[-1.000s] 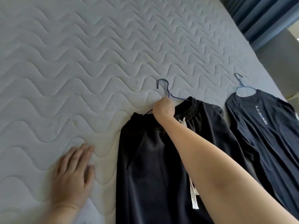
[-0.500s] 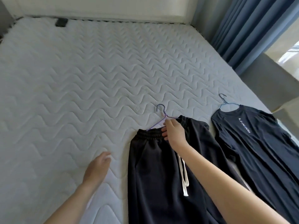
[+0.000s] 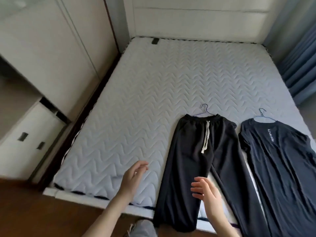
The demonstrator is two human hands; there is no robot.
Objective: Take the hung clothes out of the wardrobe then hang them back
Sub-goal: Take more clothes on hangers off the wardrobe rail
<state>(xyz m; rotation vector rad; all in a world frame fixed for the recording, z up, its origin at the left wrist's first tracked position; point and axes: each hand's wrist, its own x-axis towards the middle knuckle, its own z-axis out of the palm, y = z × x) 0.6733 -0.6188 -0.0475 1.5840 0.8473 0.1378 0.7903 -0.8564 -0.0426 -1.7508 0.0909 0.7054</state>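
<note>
Black drawstring trousers [image 3: 193, 151] lie flat on the mattress [image 3: 145, 103], their waistband on a thin wire hanger [image 3: 205, 108] whose hook points to the headboard. To their right lies a dark navy T-shirt [image 3: 280, 168] on a blue wire hanger [image 3: 262, 113]. My left hand [image 3: 133, 177] hovers open over the mattress near the foot edge, left of the trousers. My right hand [image 3: 205, 189] hangs open above the trouser legs and holds nothing.
White wardrobe doors [image 3: 51, 40] and a drawer unit [image 3: 25, 134] stand along the bed's left side. A white headboard [image 3: 196, 19] closes the far end, and blue curtains [image 3: 301, 62] hang at the right. Brown wooden floor [image 3: 34, 211] lies in front of the bed.
My right hand let go of the trouser hanger and drew back toward the foot of the bed. The left hand lifted off the mattress. My view pulled back and up, showing the whole bed.
</note>
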